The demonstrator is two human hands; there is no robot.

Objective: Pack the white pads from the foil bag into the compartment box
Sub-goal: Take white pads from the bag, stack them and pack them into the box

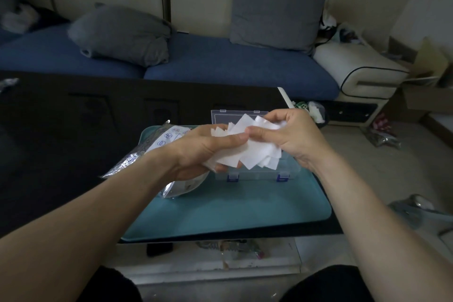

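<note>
Both hands hold one fanned bunch of white pads [255, 147] above the compartment box [257, 174]: the left hand [196, 152] cups it from below, thumb pressing on top, and the right hand [289, 135] pinches its right side. Clear, lid raised, the box sits on a teal tray [232, 211] on the dark worktop [61, 130], the foil bag [157, 147] lying just left of it

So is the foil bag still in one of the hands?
No, both hands hold the pads; the bag lies on the tray.

Two hands [196, 147], one foil bag [157, 144], one compartment box [255, 174], two cushions [122, 34].
</note>
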